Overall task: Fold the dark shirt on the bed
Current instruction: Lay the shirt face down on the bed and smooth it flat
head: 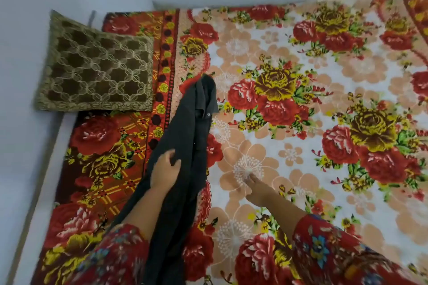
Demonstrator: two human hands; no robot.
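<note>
The dark shirt hangs bunched in a long narrow strip over my left forearm, its top end reaching toward the pillow side of the bed. My left hand holds the cloth, with the fingers curled into its folds. A button shows near the shirt's upper end. To the right of the shirt, my right hand reaches down with straight fingers, fingertips touching the floral blanket. It holds nothing.
The bed is covered by a blanket with red and yellow roses on white and peach. A brown patterned pillow lies at the far left corner against the pale wall. The blanket's white field spreads out to the right.
</note>
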